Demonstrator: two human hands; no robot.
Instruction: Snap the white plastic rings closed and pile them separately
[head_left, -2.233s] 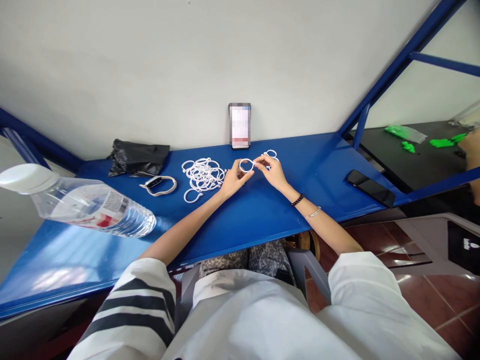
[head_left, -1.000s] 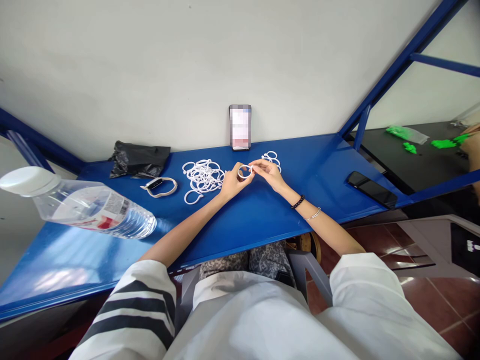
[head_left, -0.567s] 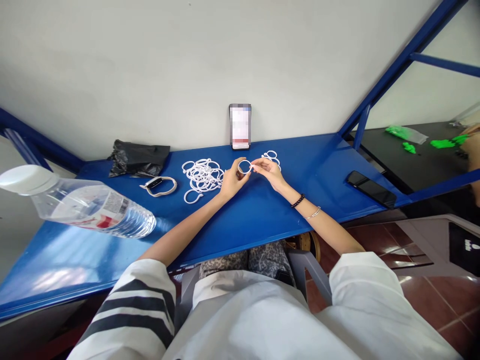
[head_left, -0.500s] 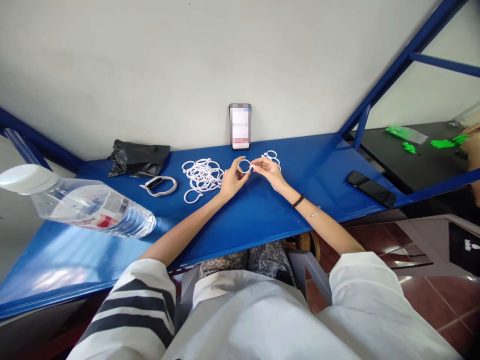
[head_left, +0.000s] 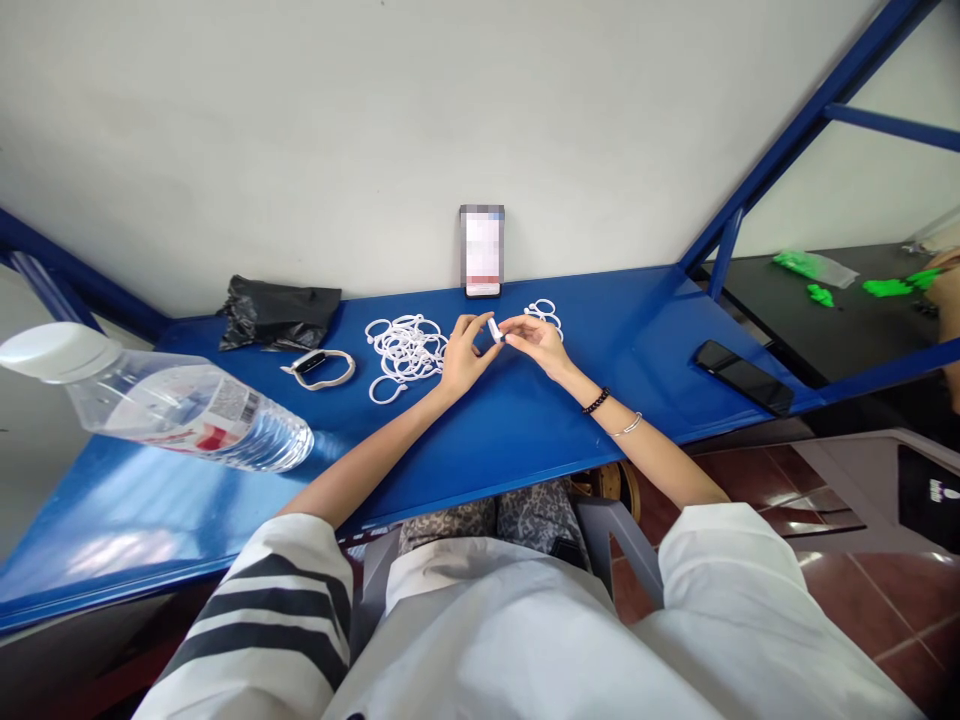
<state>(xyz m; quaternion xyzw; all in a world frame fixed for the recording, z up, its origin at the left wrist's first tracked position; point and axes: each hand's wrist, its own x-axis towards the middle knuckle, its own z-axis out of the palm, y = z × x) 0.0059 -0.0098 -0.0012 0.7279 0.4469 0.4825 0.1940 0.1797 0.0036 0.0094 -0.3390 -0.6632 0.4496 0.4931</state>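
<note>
Both my hands meet over the middle of the blue table (head_left: 525,430). My left hand (head_left: 463,357) and my right hand (head_left: 537,343) pinch a single white plastic ring (head_left: 495,331) between their fingertips; the ring is turned edge-on to me. A heap of several white rings (head_left: 405,352) lies just left of my left hand. A smaller cluster of white rings (head_left: 544,311) lies behind my right hand. My right wrist carries a dark bead bracelet and a thin bangle.
A phone (head_left: 481,251) leans upright against the wall behind the hands. A wristband watch (head_left: 318,367), a black bag (head_left: 277,316) and a water bottle (head_left: 172,407) are at left. A dark phone (head_left: 741,375) lies at right. Green parts (head_left: 810,268) sit on a black table beyond.
The ring held between both hands has turned from lying face-up to edge-on, and my fingers have closed nearer together around it. The hands have stayed in the same spot.
</note>
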